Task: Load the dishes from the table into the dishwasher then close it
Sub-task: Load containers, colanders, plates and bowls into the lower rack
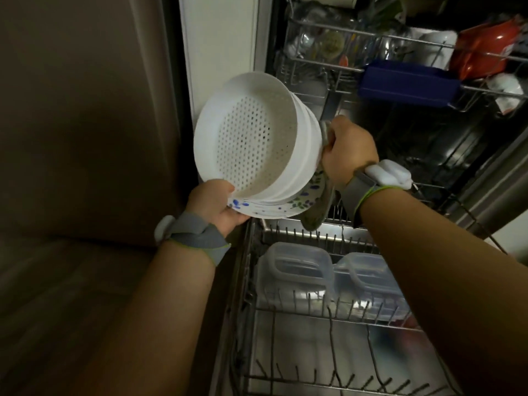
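No lettering, label or number reads clearly anywhere here, not even on the red packet (pixel 483 50) up beyond the fingers.

The colander (pixel 251 138) looks like matt white plastic, its perforated base dull and smooth; the plate (pixel 268 210) beneath it is glossy glazed ceramic with blue and green painted sprigs; the lower rack (pixel 328 315) is thin shiny metal wire; the two containers (pixel 297 270) in it are clear, slightly frosted plastic; the wrist straps (pixel 197 237) are grey woven cloth; the dishwasher's inner wall (pixel 445 144) is brushed steel.
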{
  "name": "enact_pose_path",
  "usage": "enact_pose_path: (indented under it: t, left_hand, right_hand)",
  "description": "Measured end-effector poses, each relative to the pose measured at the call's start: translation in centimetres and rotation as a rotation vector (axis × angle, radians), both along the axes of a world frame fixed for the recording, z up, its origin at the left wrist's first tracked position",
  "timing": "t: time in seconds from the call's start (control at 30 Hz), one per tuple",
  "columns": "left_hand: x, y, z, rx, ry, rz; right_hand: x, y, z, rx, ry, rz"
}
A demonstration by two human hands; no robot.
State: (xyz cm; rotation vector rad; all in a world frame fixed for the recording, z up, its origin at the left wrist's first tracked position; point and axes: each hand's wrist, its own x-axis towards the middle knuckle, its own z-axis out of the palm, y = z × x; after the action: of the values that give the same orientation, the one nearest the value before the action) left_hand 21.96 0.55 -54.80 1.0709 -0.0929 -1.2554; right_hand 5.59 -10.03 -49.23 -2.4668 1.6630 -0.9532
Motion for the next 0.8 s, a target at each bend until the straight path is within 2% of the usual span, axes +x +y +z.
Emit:
enact_pose_path:
  t: [0.13,0.27,0.37,0.53,0.67,0.8]
  left_hand:
    - [0.4,-0.3,0.1,-0.055,0.032,0.058]
    - [0.3,0.1,0.1,-0.074,0.029,0.042]
    - [1.1,0.7,0.6,-0.102,0.042,0.054]
    - [2.3,1.7,1.6,-0.188,0.020,0.107]
    - [3.7,2.5,2.1,-0.182,-0.075,0.177]
    - [4.9,3.4,2.6,-0.200,-0.086,0.242]
  right_hand:
    - [0.1,0.1,-0.2,0.047,-0.018,-0.040]
    - [0.5,0.3,0.3,0.067,0.047,-0.157]
    - [0.7,1.1,0.6,0.006,0.055,-0.066]
    - [2.3,1.4,1.1,0.026,0.004,-0.109]
    - [4.4,1.0,0.2,0.083,0.050,-0.150]
    - [5.7,1.2,-0.9,-0.026,0.132,-0.079]
